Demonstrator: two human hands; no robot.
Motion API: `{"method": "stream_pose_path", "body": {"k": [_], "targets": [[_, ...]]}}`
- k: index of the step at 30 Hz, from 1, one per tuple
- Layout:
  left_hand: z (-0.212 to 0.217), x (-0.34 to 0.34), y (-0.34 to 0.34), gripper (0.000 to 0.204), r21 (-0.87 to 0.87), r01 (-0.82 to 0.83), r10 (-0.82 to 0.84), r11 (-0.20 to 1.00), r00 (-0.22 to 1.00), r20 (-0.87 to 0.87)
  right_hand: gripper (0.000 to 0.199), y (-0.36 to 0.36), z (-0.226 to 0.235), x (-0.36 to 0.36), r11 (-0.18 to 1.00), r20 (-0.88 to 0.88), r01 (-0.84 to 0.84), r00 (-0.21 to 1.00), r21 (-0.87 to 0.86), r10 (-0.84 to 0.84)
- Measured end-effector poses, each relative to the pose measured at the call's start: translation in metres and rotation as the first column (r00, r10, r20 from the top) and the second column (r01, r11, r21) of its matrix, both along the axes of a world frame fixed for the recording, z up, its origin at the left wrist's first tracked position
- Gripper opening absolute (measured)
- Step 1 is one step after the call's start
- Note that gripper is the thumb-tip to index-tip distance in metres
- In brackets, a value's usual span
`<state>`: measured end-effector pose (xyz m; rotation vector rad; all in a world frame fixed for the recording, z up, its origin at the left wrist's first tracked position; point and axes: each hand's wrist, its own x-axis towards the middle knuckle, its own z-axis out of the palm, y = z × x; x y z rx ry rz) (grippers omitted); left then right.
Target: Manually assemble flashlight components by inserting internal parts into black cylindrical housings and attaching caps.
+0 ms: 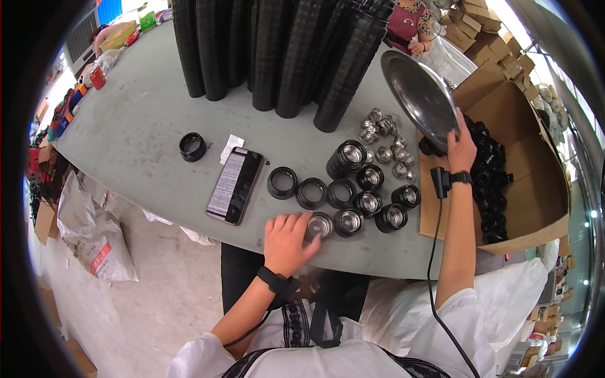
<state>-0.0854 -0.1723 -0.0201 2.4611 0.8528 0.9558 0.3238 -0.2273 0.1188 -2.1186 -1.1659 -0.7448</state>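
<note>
My right hand (461, 150) grips the near rim of a round, shallow metal pan (416, 94), tilted up between the table and a carton. My left hand (287, 244) is at the table's near edge, thumb apart from the fingers, touching the left side of a black ring with a silvery insert (320, 225). Beside it stand more black rings with metal inserts (349, 222) and a short stack of rings (345, 159). Hollow black rings (282, 183) lie in a row behind my left hand. Small silvery metal pieces (384, 153) are heaped below the pan.
Tall stacks of black rings (271, 57) stand at the table's back. A phone (236, 186) and a lone black ring (192, 146) lie to the left. The open carton (535, 183) at right holds many black parts. Another person (409, 28) is across the table. A cable (435, 264) runs along my right arm.
</note>
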Motion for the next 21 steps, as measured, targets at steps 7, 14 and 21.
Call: {"method": "stream_pose_path", "body": {"k": [7,14,21], "targets": [[-0.001,0.001,0.000,0.048,0.004,0.004,-0.004,1.000,1.000,0.007,0.062,0.017,0.005,-0.001,0.959,0.216,-0.031,0.972,-0.283,0.096],[-0.001,0.000,0.000,0.048,-0.011,0.012,-0.012,1.000,1.000,0.015,0.069,-0.026,0.020,-0.011,0.920,0.276,-0.012,0.952,-0.392,0.130],[-0.001,-0.001,0.000,0.047,-0.022,0.018,-0.017,1.000,0.999,0.028,0.064,-0.058,0.041,-0.023,0.933,0.182,-0.144,0.960,-0.329,0.213]]}}
